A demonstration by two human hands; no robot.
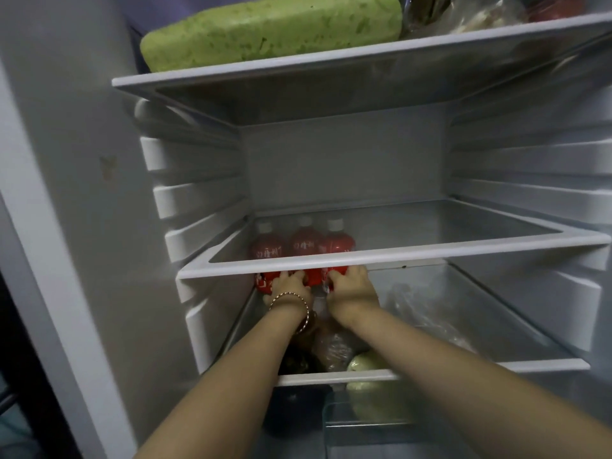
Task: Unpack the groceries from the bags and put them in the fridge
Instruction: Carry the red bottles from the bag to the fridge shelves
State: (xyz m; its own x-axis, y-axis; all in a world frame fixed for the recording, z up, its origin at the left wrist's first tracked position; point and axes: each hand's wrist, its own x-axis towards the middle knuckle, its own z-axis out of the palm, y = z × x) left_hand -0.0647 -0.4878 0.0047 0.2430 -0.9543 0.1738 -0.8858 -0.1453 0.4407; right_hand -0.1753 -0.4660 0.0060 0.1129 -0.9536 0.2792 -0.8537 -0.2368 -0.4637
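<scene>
One head cam, wide-angle, right up at the open fridge [331, 160], facing in and slightly down. Forearms [231, 376] run in from the bottom edge; left hand [290, 289] and right hand [352, 288] grip red bottles [336, 242] at frame centre. Glass shelf [430, 255] rim just above the hands, top shelf [331, 58] well above them.

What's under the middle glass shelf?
Three red bottles with white caps stand beneath the shelf, seen through the glass. The left hand and right hand grip them, covering their lower parts.
</scene>
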